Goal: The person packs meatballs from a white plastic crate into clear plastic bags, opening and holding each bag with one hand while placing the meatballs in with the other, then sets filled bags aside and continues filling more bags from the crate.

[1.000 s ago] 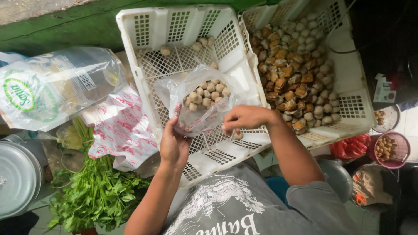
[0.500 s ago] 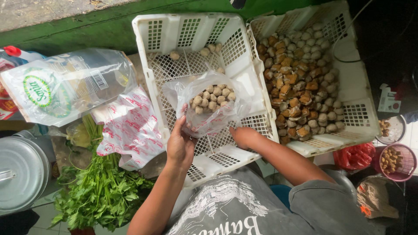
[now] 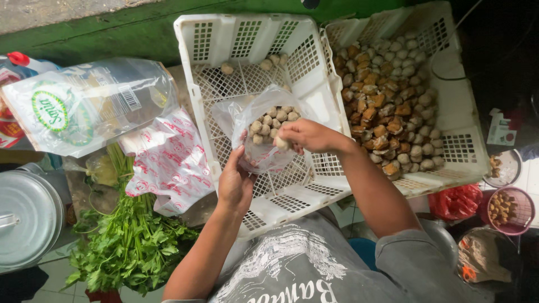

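Note:
My left hand [image 3: 236, 182] holds the lower edge of a clear plastic bag [image 3: 247, 112] partly filled with pale round balls [image 3: 269, 120]. The bag hangs over a white slatted plastic crate [image 3: 314, 73] that holds a few loose balls at its far end. My right hand [image 3: 306, 136] is at the bag's mouth, fingers closed on one pale ball [image 3: 280, 143]. To the right stands a second white crate [image 3: 466, 112] heaped with pale balls and brown fried pieces [image 3: 387, 106].
On the left lie a large clear printed bag [image 3: 84, 104], a white and red printed bag [image 3: 168, 163], a bunch of leafy greens [image 3: 129, 247] and a metal pot lid [image 3: 25, 216]. At right sit a red bag [image 3: 457, 202] and a pink bowl [image 3: 508, 210] of brown pieces.
My right hand rose from the crate floor to the bag's mouth with a ball in its fingers. My left hand kept its grip on the bag.

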`<state>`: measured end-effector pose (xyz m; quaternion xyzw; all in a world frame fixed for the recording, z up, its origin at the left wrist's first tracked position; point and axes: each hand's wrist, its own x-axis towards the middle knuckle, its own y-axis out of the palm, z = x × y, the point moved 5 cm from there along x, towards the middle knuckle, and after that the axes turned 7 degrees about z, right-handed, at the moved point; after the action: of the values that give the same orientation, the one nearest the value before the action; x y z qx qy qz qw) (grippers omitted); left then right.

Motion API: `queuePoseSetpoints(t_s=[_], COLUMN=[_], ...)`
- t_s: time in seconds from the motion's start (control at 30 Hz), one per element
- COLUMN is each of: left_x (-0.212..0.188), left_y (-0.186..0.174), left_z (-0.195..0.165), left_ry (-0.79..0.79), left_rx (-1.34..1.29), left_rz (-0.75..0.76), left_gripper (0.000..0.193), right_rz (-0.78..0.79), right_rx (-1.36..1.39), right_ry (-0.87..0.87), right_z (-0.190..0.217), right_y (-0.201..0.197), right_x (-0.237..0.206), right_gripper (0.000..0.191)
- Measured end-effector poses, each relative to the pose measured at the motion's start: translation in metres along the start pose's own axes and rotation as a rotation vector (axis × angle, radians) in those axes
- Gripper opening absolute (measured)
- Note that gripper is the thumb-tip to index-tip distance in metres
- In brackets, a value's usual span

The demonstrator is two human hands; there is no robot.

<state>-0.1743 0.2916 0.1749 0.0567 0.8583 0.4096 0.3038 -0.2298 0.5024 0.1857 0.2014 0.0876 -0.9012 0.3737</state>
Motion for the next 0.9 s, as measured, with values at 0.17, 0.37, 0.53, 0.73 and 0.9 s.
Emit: queuePoseSetpoints(t_s=[0.17,0.37,0.53,0.73,0.9], left_x=[-0.008,-0.006,-0.002,-0.001,0.002], left_y=[0.012,0.009,0.001,-0.003,-0.009], left_z=[-0.010,-0.008,-0.004,-0.003,-0.001], left_ry=[-0.001,0.012,0.012,0.003,0.030], left_rx=[0.034,0.035,0.030,0.008,-0.017], left_rz=[-0.012,0.003,0.001,-0.018,0.007], left_gripper=[0.060,0.060,0.057,0.054,0.054], right_rz=[-0.135,-0.399,-0.562,-0.694,0.045], right_rx=[0.182,0.018,-0.162,-0.104,0.097], right_ry=[0.048,0.120,0.171,-0.034,0.063], right_z=[0.007,-0.002,-0.014,-0.015,-0.050], right_y=[-0.007,-0.007,-0.014,-0.020,0.005], right_x=[0.024,0.040,0.059,0.066,0.010], right_gripper=[0.061,0.076,0.079,0.069,0.053])
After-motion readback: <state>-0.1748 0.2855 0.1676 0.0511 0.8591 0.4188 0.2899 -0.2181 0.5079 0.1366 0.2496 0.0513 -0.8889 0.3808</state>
